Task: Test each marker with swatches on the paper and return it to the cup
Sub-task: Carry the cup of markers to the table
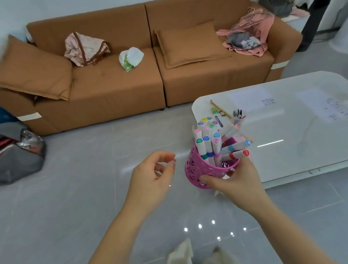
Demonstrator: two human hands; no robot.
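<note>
My right hand [236,182] grips a pink openwork cup [195,169] from below, holding it in the air over the floor, tilted to the left. Several white markers [207,142] with coloured caps stand in it; a blue-capped marker [237,146] and a red-capped marker [238,154] lean out to the right. My left hand [154,176] hovers just left of the cup with its fingers loosely curled, holding nothing. Two sheets of paper [250,99] lie on the white table [298,154], the second sheet of paper [323,104] further right, both bearing small marks.
On the table's left end lie a wooden stick [219,108], green pens [214,110] and a small holder of dark pens [238,115]. A brown sofa [117,86] with cushions and clothes stands behind. A grey bag [14,160] sits on the tiled floor at left.
</note>
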